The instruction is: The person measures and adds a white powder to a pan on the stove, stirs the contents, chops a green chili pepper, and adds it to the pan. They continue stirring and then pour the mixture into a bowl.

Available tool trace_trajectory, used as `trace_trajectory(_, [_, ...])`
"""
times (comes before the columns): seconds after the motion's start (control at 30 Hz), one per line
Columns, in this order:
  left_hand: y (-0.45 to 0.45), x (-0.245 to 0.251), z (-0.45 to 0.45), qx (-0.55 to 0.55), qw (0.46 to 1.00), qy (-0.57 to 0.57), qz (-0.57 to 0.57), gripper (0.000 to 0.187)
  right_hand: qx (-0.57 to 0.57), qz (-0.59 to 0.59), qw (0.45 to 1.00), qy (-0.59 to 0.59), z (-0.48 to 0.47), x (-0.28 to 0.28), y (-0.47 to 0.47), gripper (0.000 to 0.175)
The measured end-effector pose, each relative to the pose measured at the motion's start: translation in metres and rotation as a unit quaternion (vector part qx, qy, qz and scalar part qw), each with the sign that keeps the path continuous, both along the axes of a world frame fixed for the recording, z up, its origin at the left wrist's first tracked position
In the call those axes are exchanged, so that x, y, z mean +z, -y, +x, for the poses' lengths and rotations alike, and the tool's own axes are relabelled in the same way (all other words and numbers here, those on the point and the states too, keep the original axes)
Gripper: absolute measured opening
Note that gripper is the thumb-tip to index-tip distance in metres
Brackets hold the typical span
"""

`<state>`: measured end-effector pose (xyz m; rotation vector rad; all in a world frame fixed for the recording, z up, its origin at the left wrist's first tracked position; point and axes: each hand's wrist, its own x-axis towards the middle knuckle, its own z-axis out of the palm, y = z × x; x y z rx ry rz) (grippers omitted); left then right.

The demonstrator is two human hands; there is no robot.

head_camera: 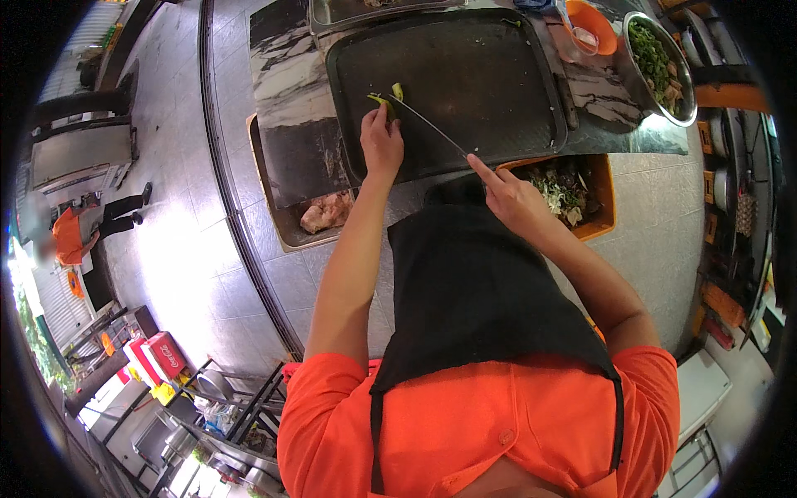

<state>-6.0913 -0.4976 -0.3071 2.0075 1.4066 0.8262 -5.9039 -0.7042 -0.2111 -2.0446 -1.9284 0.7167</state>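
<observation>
My left hand [381,142] pinches a green chili pepper [390,111] on the left side of a dark rimmed tray [479,81]. A short cut green piece [398,92] lies just beyond the fingertips, apart from them. My right hand [514,194] grips a knife, index finger stretched along its top near the tray's front edge. The thin knife blade [433,126] slants forward and left, its tip close to the pepper and the cut piece. The knife's handle is mostly hidden in my palm.
A steel bowl of chopped greens [650,59] stands at the right, near an orange bowl [594,25]. Below the counter [286,93] are an orange bin of scraps [609,193] and a pan holding raw meat [327,213]. A person [78,230] stands far left.
</observation>
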Motion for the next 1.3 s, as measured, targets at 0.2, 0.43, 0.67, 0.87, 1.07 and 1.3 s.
trace_trajectory(0.2, [0.005, -0.008, -0.005, -0.014, 0.999, -0.001, 0.042, 0.037, 0.022, 0.027, 0.999, 0.038, -0.008, -0.004, -0.010, 0.077])
trace_trajectory(0.43, [0.003, -0.006, -0.004, -0.018, 0.999, -0.014, 0.045, 0.037, 0.033, 0.068, 0.996, 0.043, -0.008, -0.005, 0.000, 0.079])
trace_trajectory(0.67, [0.004, -0.007, -0.005, -0.021, 0.999, -0.028, 0.032, 0.036, 0.018, 0.057, 0.998, 0.011, -0.024, -0.010, -0.038, 0.075])
trace_trajectory(0.87, [-0.006, -0.010, -0.003, 0.081, 0.994, -0.042, 0.063, 0.026, 0.010, 0.013, 1.000, -0.009, -0.021, 0.002, -0.026, 0.075])
trace_trajectory(1.07, [-0.017, -0.009, -0.017, 0.067, 0.996, -0.051, 0.043, 0.026, -0.001, -0.032, 0.999, 0.009, -0.019, 0.004, 0.005, 0.076])
trace_trajectory(1.3, [0.005, -0.005, -0.010, 0.019, 0.999, -0.026, 0.000, 0.034, -0.029, 0.044, 0.999, 0.006, -0.014, -0.006, -0.008, 0.076])
